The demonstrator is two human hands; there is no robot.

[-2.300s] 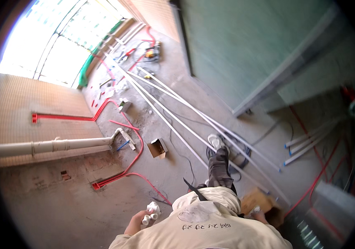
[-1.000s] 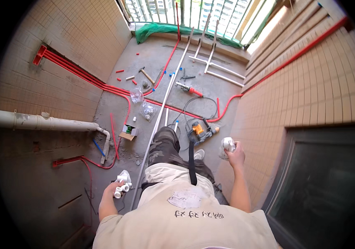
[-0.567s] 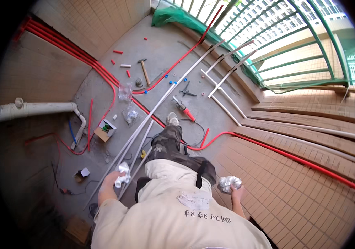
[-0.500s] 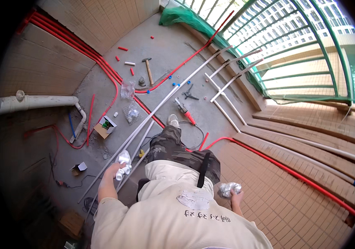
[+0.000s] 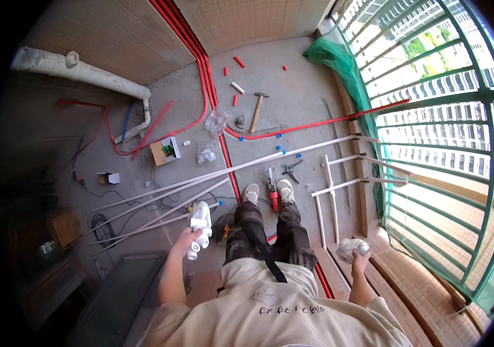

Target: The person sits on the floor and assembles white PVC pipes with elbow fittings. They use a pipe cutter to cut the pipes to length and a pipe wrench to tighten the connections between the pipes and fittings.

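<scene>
My left hand (image 5: 185, 237) is closed on a bunch of white plastic pipe fittings (image 5: 200, 224), which seem partly wrapped in clear plastic. Out to the right, my right hand (image 5: 361, 263) grips a clear plastic bag (image 5: 349, 248) with greyish contents too small to make out. Both hands are held out at my sides above the floor. Beyond the left hand, several long white pipes (image 5: 198, 184) lie across the concrete. A red-handled power tool (image 5: 273, 194) rests between my shoes, and dark pliers or a pipe cutter (image 5: 291, 169) lies just past it.
Red conduit (image 5: 316, 128) crosses the floor toward the green railing (image 5: 478, 95). Farther off lie a hammer (image 5: 256, 113) and short red pipe pieces. An open carton (image 5: 165, 151) and a coiled cable (image 5: 102, 226) are at left. A joined white pipe frame (image 5: 330, 189) lies at right.
My view has turned and moved, so the floor layout has shifted and both shoes now show. Each hand keeps its hold, the fittings in the left and the bag in the right.
</scene>
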